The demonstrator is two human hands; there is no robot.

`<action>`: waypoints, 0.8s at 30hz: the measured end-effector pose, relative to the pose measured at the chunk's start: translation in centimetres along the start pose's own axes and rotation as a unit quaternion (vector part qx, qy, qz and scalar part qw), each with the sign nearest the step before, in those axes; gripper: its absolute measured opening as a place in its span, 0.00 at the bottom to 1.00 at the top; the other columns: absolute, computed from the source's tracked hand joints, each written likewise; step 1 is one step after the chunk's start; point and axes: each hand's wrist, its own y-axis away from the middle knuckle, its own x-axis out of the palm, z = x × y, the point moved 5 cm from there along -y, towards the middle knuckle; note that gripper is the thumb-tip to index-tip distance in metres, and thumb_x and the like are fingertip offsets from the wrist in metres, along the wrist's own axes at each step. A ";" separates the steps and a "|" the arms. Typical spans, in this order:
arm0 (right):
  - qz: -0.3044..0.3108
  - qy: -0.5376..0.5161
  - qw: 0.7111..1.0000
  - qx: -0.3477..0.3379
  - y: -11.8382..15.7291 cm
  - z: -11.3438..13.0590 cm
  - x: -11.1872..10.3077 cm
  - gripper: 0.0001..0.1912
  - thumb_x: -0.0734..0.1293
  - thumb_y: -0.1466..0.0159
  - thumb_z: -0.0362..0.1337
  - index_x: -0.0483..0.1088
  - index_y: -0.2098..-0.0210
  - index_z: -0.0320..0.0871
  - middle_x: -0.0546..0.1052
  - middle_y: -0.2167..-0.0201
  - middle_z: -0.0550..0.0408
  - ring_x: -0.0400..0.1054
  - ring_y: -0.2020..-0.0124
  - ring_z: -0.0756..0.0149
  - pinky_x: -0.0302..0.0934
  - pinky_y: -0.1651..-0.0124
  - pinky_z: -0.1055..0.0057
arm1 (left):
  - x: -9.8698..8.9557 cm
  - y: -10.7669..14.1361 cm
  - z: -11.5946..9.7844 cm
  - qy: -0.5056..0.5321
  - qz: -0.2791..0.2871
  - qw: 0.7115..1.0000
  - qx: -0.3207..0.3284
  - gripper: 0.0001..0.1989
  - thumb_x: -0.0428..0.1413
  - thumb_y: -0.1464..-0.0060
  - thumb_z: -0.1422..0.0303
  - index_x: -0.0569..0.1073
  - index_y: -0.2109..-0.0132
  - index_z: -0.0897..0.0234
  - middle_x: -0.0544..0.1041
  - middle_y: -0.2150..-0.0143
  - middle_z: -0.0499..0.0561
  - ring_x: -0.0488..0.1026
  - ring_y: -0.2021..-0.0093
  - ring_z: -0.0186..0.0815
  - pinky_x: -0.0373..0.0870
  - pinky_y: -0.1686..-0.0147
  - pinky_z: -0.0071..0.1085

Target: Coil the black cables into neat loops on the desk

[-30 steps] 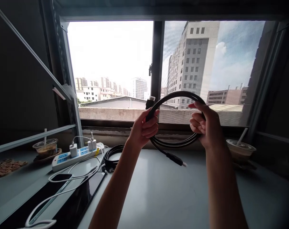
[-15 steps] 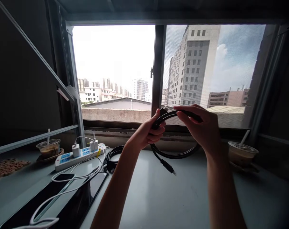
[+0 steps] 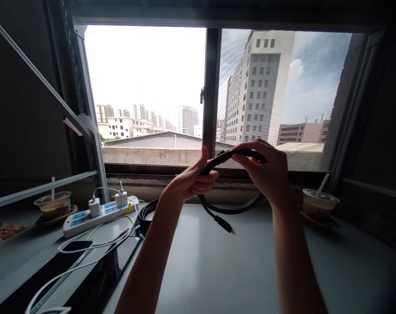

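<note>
A black cable (image 3: 232, 211), looped into a coil, is held up above the table between both hands. My left hand (image 3: 193, 181) has its fingers curled under the left part of the coil, with the thumb raised off it. Thumb and fingers of my right hand (image 3: 266, 170) close round the top right of the loop. One plug (image 3: 223, 224) with a pale metal tip dangles below the coil on a short free end. Another end of the cable shows partly between the hands, near the window frame.
On the left lie a white power strip (image 3: 80, 220) with two chargers, a second coiled black cable (image 3: 145, 216), white cords and dark flat devices (image 3: 96, 279). Drink cups stand at the left (image 3: 56, 205) and right (image 3: 319, 200). A window (image 3: 145, 78) is behind.
My left thumb has lifted more upright, away from the cable. The strands between my hands now lie closer together. The whole view has shifted slightly, moving the scene left.
</note>
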 end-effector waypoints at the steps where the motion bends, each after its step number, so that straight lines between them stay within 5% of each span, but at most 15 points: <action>1: -0.002 0.001 1.000 0.010 -0.1 -0.4 0.1 0.04 0.70 0.46 0.39 0.75 0.71 0.48 0.73 0.71 0.58 0.64 0.71 0.70 0.53 0.76 0.75 | 0.0 -0.1 -0.2 -0.004 -0.023 1.000 0.020 0.19 0.47 0.43 0.55 0.67 0.72 0.65 0.47 0.86 0.38 0.39 0.88 0.21 0.37 0.91 0.17; 6: -0.020 0.045 0.998 0.028 -0.1 -1.7 0.2 0.08 0.68 0.45 0.43 0.74 0.68 0.45 0.73 0.71 0.58 0.62 0.74 0.72 0.55 0.73 0.73 | -0.4 -0.3 -1.1 -0.067 -0.166 0.972 0.154 0.09 0.49 0.42 0.60 0.68 0.58 0.59 0.55 0.85 0.38 0.43 0.88 0.20 0.37 0.90 0.16; 12: 0.015 0.036 0.999 0.002 -0.1 -1.0 0.9 0.08 0.66 0.42 0.41 0.74 0.66 0.47 0.74 0.66 0.57 0.67 0.68 0.69 0.57 0.71 0.74 | -0.2 -0.1 -1.3 -0.194 -0.245 0.928 0.201 0.14 0.54 0.47 0.58 0.74 0.65 0.64 0.55 0.86 0.40 0.47 0.87 0.21 0.40 0.89 0.19; 16: 0.067 0.002 0.997 0.032 -0.1 -1.5 1.6 0.10 0.65 0.41 0.43 0.75 0.64 0.46 0.76 0.72 0.58 0.69 0.68 0.67 0.59 0.69 0.72 | -0.1 0.3 -1.7 -0.240 -0.256 0.915 0.201 0.11 0.59 0.51 0.62 0.73 0.73 0.66 0.54 0.86 0.41 0.47 0.86 0.20 0.40 0.88 0.19; 21: 0.139 -0.103 0.983 0.056 -0.1 -1.9 2.2 0.11 0.65 0.41 0.43 0.74 0.63 0.45 0.77 0.66 0.57 0.70 0.63 0.67 0.63 0.61 0.70 | -0.6 0.4 -1.7 -0.216 -0.229 0.937 0.148 0.12 0.59 0.51 0.64 0.72 0.76 0.67 0.49 0.86 0.40 0.44 0.87 0.19 0.36 0.89 0.20; 24: 0.129 -0.094 0.986 0.049 -0.1 -1.8 2.4 0.10 0.63 0.39 0.42 0.74 0.63 0.46 0.77 0.65 0.57 0.70 0.60 0.67 0.62 0.57 0.68 | -1.4 0.3 -1.3 -0.197 -0.236 0.946 0.098 0.18 0.59 0.51 0.62 0.65 0.81 0.65 0.46 0.86 0.38 0.40 0.88 0.19 0.33 0.89 0.21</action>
